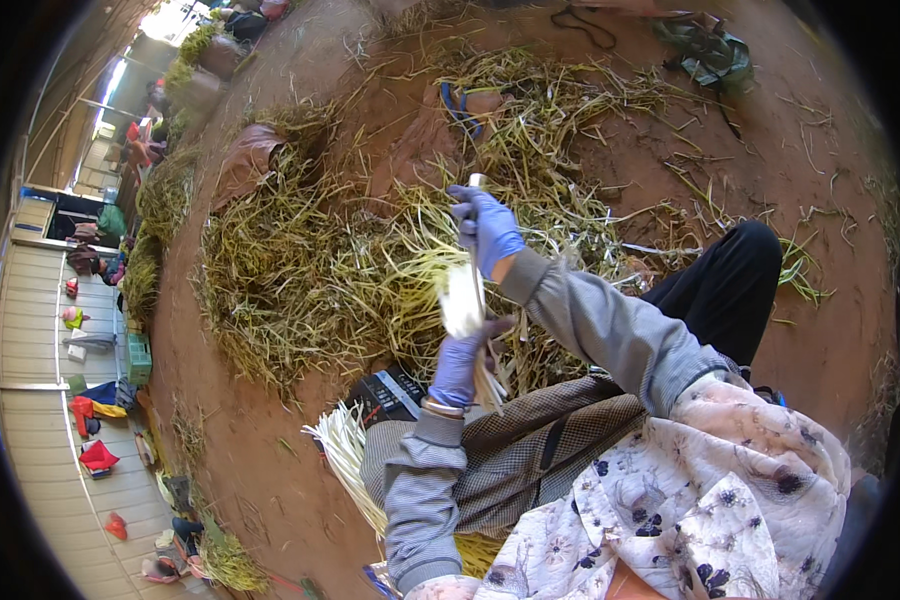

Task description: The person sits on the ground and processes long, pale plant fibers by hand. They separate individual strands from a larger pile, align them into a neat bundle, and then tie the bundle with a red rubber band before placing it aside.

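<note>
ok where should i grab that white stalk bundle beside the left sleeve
Probably just below the fanned ends of the white stalk bundle, coming from the person's left: that side looks open, while the left sleeve crowds its right.

No word, label, brand, number or sign can be read clearly here.

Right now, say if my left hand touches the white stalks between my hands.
Touching: the head view shows the left hand closed around the white stalks.

Head cam, fisheye, looks dn @ floor (260,465).
</note>
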Available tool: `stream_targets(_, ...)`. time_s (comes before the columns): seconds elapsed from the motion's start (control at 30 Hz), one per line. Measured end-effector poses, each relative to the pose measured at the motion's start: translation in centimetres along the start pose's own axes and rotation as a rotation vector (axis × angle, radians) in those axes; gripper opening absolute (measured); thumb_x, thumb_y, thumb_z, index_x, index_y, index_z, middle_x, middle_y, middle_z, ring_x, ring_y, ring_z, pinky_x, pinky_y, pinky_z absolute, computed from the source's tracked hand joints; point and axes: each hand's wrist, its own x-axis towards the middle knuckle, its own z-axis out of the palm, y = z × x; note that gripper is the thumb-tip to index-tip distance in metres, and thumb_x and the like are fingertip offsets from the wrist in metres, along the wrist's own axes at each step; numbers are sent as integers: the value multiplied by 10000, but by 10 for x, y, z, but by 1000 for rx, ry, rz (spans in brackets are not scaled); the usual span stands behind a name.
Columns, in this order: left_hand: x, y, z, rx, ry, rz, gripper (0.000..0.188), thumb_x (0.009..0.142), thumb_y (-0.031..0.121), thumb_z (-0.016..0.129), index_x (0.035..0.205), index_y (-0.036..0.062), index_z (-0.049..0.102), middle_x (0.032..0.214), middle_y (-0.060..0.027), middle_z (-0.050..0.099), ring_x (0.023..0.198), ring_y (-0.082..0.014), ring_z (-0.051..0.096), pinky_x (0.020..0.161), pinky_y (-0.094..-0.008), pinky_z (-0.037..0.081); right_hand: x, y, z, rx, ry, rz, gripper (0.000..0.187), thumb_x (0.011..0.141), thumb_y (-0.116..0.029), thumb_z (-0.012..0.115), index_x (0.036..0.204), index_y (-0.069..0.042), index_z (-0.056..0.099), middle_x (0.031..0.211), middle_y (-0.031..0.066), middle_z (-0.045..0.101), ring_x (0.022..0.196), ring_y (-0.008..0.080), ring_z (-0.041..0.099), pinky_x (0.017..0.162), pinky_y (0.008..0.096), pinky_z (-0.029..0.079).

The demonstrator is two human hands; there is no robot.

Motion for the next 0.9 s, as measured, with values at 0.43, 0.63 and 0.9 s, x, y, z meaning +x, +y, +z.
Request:
stream_targets(0.43, -77, 106, -98, -791, -150, 1075, 212, 850, 72, 504, 1058, 32, 506, 879, -55, 626, 743, -176, 591, 856, -343, 433, 27, 115, -175, -2021, -206, 328, 441, 768, -211, 518, 1170, -37, 463, 1130, 192, 527, 1069, 315, 498, 912, 369, 390)
stream_targets(0.63, -71, 113, -135, -856, -500, 947, 281, 857, 25, 423, 1137, 14, 446, 1038, -71, 581, 570, -99, 519, 527, -246, 473, 33, 114, -199, -2015, -403, 203, 526, 691, -118, 561, 1203, -75, 448, 1182, 176, 491, 1113, 309, 463, 946, 349, 369)
stream_targets(0.9, -128, 167, -182, -849, -378, 1185, 504, 858, 81, 416, 1324, 3, 241, 1030, -53, 581, 536, -69, 489, 475, -205, 421, 51, 39, -227, -742, 330, 502, 541, 780, -369, 605, 1226, -113, 439, 1112, 131, 547, 933, 237, 563, 741, 410, 479)
